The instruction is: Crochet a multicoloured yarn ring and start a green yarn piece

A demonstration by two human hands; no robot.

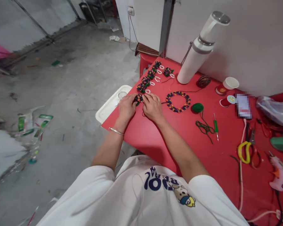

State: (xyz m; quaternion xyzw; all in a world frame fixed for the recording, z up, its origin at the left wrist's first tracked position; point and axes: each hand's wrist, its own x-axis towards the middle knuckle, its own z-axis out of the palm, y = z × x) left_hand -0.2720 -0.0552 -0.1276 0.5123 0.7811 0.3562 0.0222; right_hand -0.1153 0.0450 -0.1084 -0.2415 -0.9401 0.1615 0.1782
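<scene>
Yarn piece [138,98], dark multicolored, over red counter [145,131], between hands: left grip [127,106] and right grip [153,106] nearly closed, fingertips pinching opposite sides. Similar pieces [145,80] at 1 o'clock; flask [191,64], 2; yarn ring [178,110], 3; tray [101,115], 9.

Soft, even indoor light fills the frame, its source out of view. A pale sheen lies on the red tabletop [147,130] just below centre, deepening to darker red at lower right and in shadow beside the white T-shirt [132,191]. The white thermos [194,59] at upper right leans outward, stretched by the wide lens. The crocheted piece [138,99] between left hand [127,108] and right hand [153,106] is dark, its stitches unclear. Floor litter at lower left looks soft; coarse pixelation hides the phone [243,106] at right.
</scene>
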